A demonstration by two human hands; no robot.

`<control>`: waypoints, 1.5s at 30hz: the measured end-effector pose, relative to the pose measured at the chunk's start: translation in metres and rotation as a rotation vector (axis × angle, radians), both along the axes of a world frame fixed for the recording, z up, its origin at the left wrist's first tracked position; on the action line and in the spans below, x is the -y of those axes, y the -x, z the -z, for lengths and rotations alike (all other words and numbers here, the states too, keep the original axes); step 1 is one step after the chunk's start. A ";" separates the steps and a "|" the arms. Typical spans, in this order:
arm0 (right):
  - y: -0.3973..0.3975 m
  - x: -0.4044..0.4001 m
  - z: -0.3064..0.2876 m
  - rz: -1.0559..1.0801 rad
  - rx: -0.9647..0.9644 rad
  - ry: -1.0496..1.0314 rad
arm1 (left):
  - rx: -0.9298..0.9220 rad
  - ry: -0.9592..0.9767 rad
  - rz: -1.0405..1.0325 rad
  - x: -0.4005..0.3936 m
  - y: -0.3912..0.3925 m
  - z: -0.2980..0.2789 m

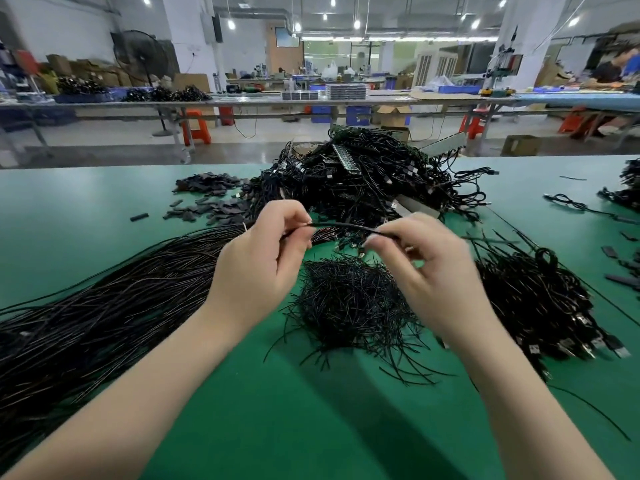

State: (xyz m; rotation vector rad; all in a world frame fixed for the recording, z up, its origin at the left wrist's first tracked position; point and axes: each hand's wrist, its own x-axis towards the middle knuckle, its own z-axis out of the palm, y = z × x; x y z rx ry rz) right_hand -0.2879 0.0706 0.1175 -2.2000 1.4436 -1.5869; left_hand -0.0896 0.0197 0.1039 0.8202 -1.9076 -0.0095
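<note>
A thin black cable (343, 226) is held in the air above the green bench (311, 420), stretched in a slight arch between the two grips. Its left part is pinched between thumb and forefinger of the left grip (263, 265), whose other fingers are curled loosely. Its right part is pinched in the same way by the right grip (426, 268), so both grips are clamped on the cable. How far the cable runs on beyond either pinch cannot be told.

Directly beneath the cable, between the two forearms, a loose mound of short wire pieces (349, 306) lies on the bench. To the left, a thick bundle of long cables (104, 306) is laid out, running from the left edge towards the left grip. To the right, just beside the right forearm, a bundle of plugged cables (540, 306) is seen, with metal plugs showing at its near end.

Behind the grips, a large tangled heap (374, 181) of black leads is piled up, with green circuit boards showing in it. Left of that heap, small flat black pieces (207, 199) are scattered. Farther back, long work tables (242, 98) and orange stools (195, 126) are seen, somewhat blurred.
</note>
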 end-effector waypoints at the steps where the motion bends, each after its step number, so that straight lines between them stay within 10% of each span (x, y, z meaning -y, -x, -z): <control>1: 0.005 -0.002 -0.004 0.017 -0.004 0.039 | 0.050 0.036 -0.038 0.001 -0.005 0.003; 6: 0.049 -0.016 -0.027 -0.090 0.671 -0.048 | 0.236 0.041 -0.254 0.015 -0.049 0.030; 10: 0.085 -0.016 -0.029 0.258 0.893 -0.089 | 0.300 -0.068 -0.443 0.035 -0.081 0.052; 17: 0.131 -0.010 0.002 0.794 0.142 -0.459 | 0.272 -0.255 -0.758 0.056 -0.078 0.052; 23: 0.103 -0.004 0.015 0.486 -0.282 -1.196 | -0.137 -0.148 -0.379 0.051 -0.031 0.013; 26: 0.082 0.002 0.010 0.386 -0.391 -0.963 | -0.338 -0.189 -0.089 0.039 -0.001 -0.007; 29: 0.048 0.004 0.006 0.146 0.000 -0.617 | -0.397 -0.297 0.184 0.023 0.028 -0.018; 36: -0.028 0.004 0.019 -0.312 0.432 -0.600 | -0.411 -0.598 0.519 0.000 0.049 -0.006; 45: -0.036 0.003 0.022 -0.393 0.649 -0.496 | -0.623 -0.724 0.248 0.000 0.028 -0.007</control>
